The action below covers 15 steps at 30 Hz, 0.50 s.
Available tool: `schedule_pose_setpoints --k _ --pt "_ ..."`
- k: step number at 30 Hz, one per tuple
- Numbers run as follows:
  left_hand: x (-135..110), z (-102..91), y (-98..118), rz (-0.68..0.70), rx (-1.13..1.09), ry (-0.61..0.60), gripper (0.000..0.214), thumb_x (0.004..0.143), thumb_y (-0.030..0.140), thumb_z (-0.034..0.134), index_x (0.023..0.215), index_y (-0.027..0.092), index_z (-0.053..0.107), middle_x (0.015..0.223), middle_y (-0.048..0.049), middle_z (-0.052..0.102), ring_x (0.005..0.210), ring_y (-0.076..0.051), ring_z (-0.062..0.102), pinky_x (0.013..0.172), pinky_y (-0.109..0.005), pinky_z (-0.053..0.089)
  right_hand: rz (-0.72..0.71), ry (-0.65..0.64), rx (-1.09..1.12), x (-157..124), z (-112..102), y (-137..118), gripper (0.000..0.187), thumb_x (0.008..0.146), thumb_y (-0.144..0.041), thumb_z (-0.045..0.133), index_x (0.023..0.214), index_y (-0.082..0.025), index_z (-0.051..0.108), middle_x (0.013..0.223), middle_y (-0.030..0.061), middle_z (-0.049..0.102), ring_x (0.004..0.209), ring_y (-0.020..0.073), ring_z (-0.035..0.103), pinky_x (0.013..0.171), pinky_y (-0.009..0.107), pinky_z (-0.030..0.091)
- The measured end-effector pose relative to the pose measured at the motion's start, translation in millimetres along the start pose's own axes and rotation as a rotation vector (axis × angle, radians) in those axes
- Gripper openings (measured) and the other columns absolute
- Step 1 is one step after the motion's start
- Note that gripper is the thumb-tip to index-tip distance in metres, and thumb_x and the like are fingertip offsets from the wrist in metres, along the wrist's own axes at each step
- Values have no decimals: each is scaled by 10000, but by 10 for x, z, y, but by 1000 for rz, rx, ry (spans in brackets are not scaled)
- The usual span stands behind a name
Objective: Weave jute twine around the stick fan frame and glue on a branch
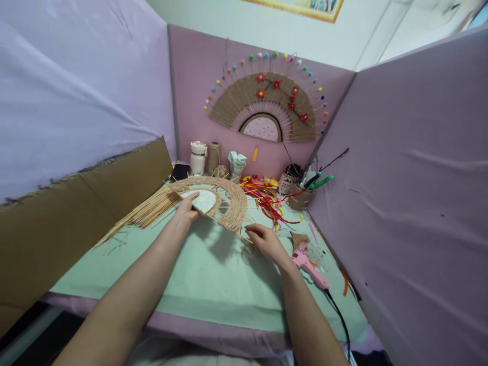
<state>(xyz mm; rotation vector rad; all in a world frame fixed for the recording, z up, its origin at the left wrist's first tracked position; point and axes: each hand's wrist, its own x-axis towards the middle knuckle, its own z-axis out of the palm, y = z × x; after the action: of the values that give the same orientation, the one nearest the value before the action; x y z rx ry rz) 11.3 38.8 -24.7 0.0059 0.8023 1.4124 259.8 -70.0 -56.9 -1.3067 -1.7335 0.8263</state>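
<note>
My left hand [189,207] grips a half-round fan [233,203] woven of brown twine over thin sticks, thumb on top of its pale patterned centre piece [205,200]. The fan is held tilted above the table, its stick ends poking out past the weave. At the fan's right lower corner, my right hand [265,241] has its fingers pinched together on a thin strand of twine, close to the lowest stick. Loose loops of twine [249,255] lie under that hand, partly blurred.
A pink glue gun [310,267] with a black cord lies right of my right hand. Bamboo sticks [147,208] are heaped left. Behind are colourful pipe cleaners [267,201], a tool holder [299,198] and a white bottle [198,158]. A finished fan [229,101] hangs on the back panel.
</note>
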Motion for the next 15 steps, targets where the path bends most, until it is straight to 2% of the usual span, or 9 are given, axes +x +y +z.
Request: schedule_pose_setpoints --k 2,4,8,10,12,15 --pt "13 -7 5 10 2 11 353 813 59 518 1150 134 589 888 -133 726 692 -226 708 681 -374 588 -25 48 7 -8 -12 -24 308 754 -240 557 1042 -193 655 1070 70 670 977 211 596 865 343 442" --pt "19 -9 9 22 3 19 360 811 60 515 1159 124 585 897 -144 724 728 -241 710 692 -383 587 -53 142 23 -11 -35 -47 329 723 -204 564 1044 -191 639 1080 70 657 1003 213 579 906 355 422" --pt "23 -9 13 38 6 21 373 808 59 508 1172 101 578 897 -148 723 748 -246 711 702 -386 588 -142 496 103 -12 -99 -66 145 753 -235 552 870 -172 610 878 53 636 846 192 574 825 347 442" --pt "28 -9 9 47 12 21 372 811 60 501 1172 105 580 899 -142 724 743 -244 711 703 -386 588 -242 609 120 -21 -123 -83 103 793 -265 551 827 -177 592 819 36 605 790 180 557 771 337 445" --pt "38 -11 -2 58 22 24 376 811 58 495 1172 118 583 908 -137 726 748 -242 710 713 -388 586 -361 566 74 -41 -132 -121 90 818 -270 567 824 -190 607 825 34 603 811 183 554 785 348 434" --pt "57 -14 -31 72 40 29 380 804 54 502 1167 123 590 926 -140 725 782 -249 707 739 -394 579 -494 356 -67 -76 -114 -201 73 828 -253 602 848 -222 665 877 43 632 889 199 547 848 380 402"
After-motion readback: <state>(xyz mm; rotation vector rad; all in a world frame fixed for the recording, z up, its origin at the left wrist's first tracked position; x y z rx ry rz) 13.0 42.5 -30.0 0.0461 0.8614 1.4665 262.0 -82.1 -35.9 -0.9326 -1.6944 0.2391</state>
